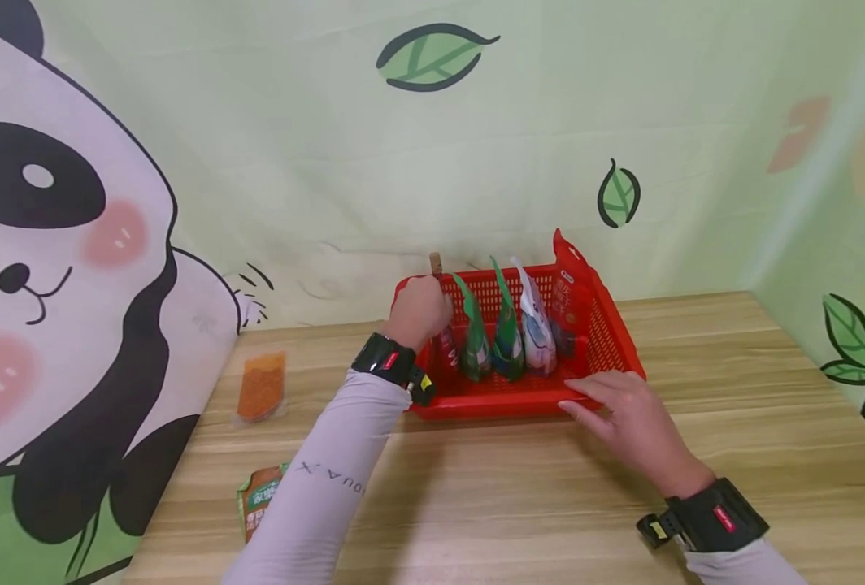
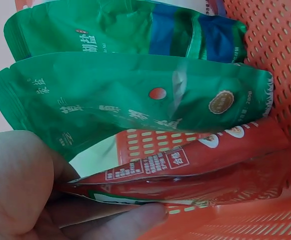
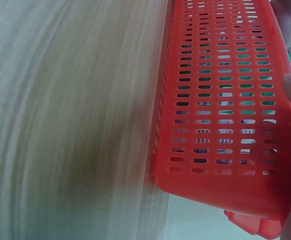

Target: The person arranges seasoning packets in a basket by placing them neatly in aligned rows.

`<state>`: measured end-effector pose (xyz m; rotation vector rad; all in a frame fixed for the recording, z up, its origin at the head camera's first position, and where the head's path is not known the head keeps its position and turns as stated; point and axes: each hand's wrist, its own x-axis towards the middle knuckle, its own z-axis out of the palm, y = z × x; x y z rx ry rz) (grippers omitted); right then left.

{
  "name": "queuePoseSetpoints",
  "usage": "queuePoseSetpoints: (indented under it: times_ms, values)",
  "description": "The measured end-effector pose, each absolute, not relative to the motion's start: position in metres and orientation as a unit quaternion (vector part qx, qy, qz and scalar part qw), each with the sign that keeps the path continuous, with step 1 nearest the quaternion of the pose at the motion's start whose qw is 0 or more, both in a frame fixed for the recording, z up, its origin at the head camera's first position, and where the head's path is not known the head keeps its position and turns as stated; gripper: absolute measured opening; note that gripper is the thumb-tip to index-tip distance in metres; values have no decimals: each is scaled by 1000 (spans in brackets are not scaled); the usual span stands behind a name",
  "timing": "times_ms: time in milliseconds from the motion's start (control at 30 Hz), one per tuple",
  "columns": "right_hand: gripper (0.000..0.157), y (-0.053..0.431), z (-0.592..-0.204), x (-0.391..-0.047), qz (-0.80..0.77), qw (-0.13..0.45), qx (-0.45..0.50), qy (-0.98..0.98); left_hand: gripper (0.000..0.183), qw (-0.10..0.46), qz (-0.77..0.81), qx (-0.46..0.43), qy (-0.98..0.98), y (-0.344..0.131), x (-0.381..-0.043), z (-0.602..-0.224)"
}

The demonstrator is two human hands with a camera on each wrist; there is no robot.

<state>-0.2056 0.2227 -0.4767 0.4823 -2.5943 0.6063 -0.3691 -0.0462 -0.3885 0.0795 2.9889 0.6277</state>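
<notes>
A red plastic basket [image 1: 491, 406] stands on the wooden table, with several upright pouches in it. At its left end my left hand [image 1: 419, 310] pinches the top of a red pouch [image 2: 210, 165] between thumb and fingers. Beside that are a green pouch [image 2: 130, 95] and a second green one with blue bands [image 2: 120, 30]. A white and pink pouch [image 1: 536, 329] and a tall red pouch [image 1: 570, 301] stand farther right. My right hand [image 1: 626, 410] holds the basket's front rim near the right corner, thumb on the outer side and fingers over the edge.
On the table to the left lies a clear packet of orange-red contents [image 1: 262, 386]. A brown and green packet [image 1: 258, 497] lies nearer, partly hidden by my left sleeve. Behind the basket hangs a pale green printed cloth [image 1: 293, 162].
</notes>
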Motion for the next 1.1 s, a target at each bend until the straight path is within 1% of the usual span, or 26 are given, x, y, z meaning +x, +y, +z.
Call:
queuePoseSetpoints:
  times_ms: [167,500,867,933,1100]
  values:
    - [43,223,-477,-205,222,214,171,-936,20,53,220,19,974,-46,-366,-391]
    - [44,222,-476,-205,226,214,173,-934,22,49,241,26,969,-47,-362,-392]
    - [43,223,-475,-205,228,216,170,-934,20,131,212,45,968,-48,-357,-389]
    - [43,223,-476,-205,228,214,169,-935,20,130,207,50,968,-48,-356,-389]
    - [43,222,-476,-205,228,211,167,-936,20,102,211,69,970,-50,-352,-391]
